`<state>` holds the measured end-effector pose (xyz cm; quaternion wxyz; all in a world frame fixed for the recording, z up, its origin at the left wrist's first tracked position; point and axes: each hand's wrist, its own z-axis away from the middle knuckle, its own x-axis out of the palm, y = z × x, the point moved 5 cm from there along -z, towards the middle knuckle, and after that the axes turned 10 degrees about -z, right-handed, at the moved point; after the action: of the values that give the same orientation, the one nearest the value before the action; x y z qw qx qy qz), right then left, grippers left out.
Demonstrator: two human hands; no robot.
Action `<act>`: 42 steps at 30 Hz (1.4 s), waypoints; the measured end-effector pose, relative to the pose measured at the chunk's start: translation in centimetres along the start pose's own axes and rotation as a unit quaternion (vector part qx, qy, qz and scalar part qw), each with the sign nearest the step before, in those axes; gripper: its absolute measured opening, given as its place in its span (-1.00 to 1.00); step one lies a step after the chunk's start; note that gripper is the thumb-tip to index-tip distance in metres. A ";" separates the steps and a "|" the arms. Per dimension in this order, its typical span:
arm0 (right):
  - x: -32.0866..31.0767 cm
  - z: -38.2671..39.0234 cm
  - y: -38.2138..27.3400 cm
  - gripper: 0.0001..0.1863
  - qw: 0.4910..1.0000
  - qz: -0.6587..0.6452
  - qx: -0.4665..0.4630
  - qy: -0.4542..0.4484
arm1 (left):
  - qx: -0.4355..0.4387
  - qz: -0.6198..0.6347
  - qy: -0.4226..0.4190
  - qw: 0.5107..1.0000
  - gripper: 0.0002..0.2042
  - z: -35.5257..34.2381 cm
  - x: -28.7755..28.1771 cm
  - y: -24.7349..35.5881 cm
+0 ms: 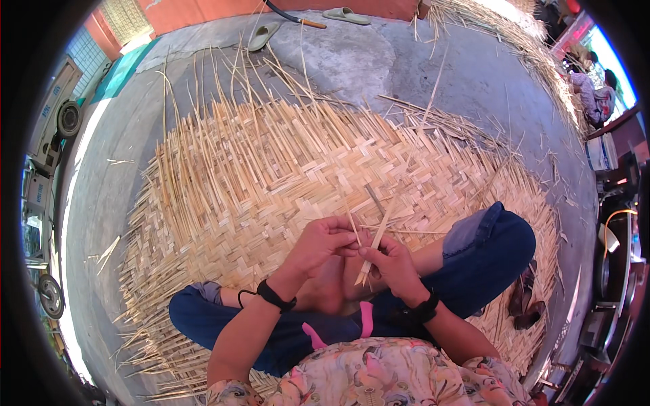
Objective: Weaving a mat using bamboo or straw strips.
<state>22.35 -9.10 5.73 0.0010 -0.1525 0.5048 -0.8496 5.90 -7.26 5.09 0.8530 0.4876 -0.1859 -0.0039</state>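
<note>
I sit cross-legged on a large woven mat (318, 179) of pale, flat reed strips in a zigzag pattern. Over my crossed ankles, my left hand (323, 245) pinches a thin reed strip (353, 222) between thumb and fingers. Close beside it, almost touching, my right hand (393, 265) grips a wider split reed (384, 227) between thumb and fingers. That reed slants up and away, and its cut lower ends poke out below the hand. Fingertips partly hide where the thin strip ends. Long loose reeds (203, 101) stick out past the mat's far left edge.
On the concrete beyond the mat lie green slippers (263, 37) and a dark curved tool with a wooden handle (313, 24). Dark shoes (527, 308) rest by my right knee. Straw (521, 44) is heaped at the far right, near seated people (599, 95). Wheeled vehicles (69, 118) line the left.
</note>
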 end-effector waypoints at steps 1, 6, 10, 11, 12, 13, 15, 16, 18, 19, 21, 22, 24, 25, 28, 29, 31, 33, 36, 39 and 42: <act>0.2 0.1 0.0 -0.83 0.999 -0.023 0.018 -0.014 | 0.001 0.009 -0.004 1.000 -0.77 0.0 -0.3 -0.3; 0.4 0.2 0.2 -0.82 0.996 -0.054 0.042 -0.050 | 0.006 0.030 -0.027 0.999 -0.78 0.2 -0.4 -0.4; 0.4 0.2 0.7 -0.80 0.993 -0.090 0.055 -0.055 | 0.015 0.013 -0.035 0.999 -0.76 0.2 -0.1 -0.1; 0.6 0.2 0.9 -0.80 0.987 -0.128 0.071 -0.060 | 0.014 0.015 -0.039 0.999 -0.75 0.2 -0.2 -0.2; 0.7 0.2 0.8 -0.80 0.987 -0.128 0.071 -0.060 | 0.014 0.015 -0.039 0.999 -0.75 0.1 -0.3 -0.3; 1.0 0.4 0.7 -0.78 0.981 -0.155 0.084 -0.076 | 0.031 0.039 -0.051 0.997 -0.76 0.2 -0.4 -0.4; 1.0 0.5 0.7 -0.76 0.974 -0.181 0.097 -0.093 | 0.048 0.063 -0.063 0.995 -0.77 0.1 -0.5 -0.8; 0.7 0.5 0.6 -0.75 0.975 -0.165 0.100 -0.113 | 0.054 0.059 -0.060 0.995 -0.78 0.0 -0.6 -0.8; 0.8 0.7 0.5 -0.75 0.974 -0.149 0.104 -0.134 | 0.060 0.054 -0.057 0.995 -0.80 0.0 -0.6 -0.8; 1.0 0.7 0.1 -0.76 0.983 -0.111 0.089 -0.118 | 0.056 0.041 -0.044 0.997 -0.81 -0.1 -0.6 -0.8; 1.0 0.6 0.1 -0.77 0.989 -0.074 0.074 -0.103 | 0.051 0.028 -0.030 0.998 -0.82 0.0 -0.5 -0.8; 0.8 0.5 0.5 -0.79 0.991 -0.060 0.070 -0.095 | 0.058 0.007 -0.021 0.998 -0.82 0.0 -0.4 -0.7; 0.7 0.4 0.8 -0.80 0.993 -0.047 0.065 -0.086 | 0.065 -0.014 -0.012 0.998 -0.82 0.1 -0.2 -0.6; 0.9 0.3 0.4 -0.81 0.996 -0.052 0.025 -0.068 | 0.059 -0.030 -0.001 0.998 -0.82 0.2 -0.1 -0.4; 0.6 0.1 0.1 -0.77 0.998 -0.044 -0.026 -0.041 | 0.047 -0.047 0.011 0.998 -0.81 0.6 0.5 0.2; 0.5 0.1 0.1 -0.74 0.998 -0.032 -0.037 -0.033 | 0.043 -0.049 0.012 0.998 -0.80 0.7 0.6 0.3; 0.5 0.3 0.1 -0.72 0.998 -0.023 -0.044 -0.027 | 0.047 -0.064 0.016 0.997 -0.76 0.4 0.5 -0.3; 0.6 0.5 0.0 -0.71 0.998 -0.014 -0.051 -0.021 | 0.051 -0.078 0.020 0.995 -0.69 0.4 0.2 -0.9; 0.7 0.6 -0.1 -0.71 0.997 -0.061 -0.034 -0.041 | 0.080 -0.060 -0.012 0.995 -0.65 0.9 0.5 -0.4; 1.3 0.2 0.7 -0.62 0.994 -0.086 -0.011 -0.071 | 0.093 -0.054 -0.011 0.994 -0.67 1.0 -0.1 -0.4; 1.2 -0.3 0.5 -0.75 0.994 -0.083 -0.056 -0.046 | 0.060 -0.041 0.024 0.997 -0.72 0.7 -0.5 -0.5</act>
<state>21.01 -9.23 5.49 -0.0550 -0.2326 0.5363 -0.8095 5.31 -8.02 4.88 0.8256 0.5450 -0.1455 -0.0159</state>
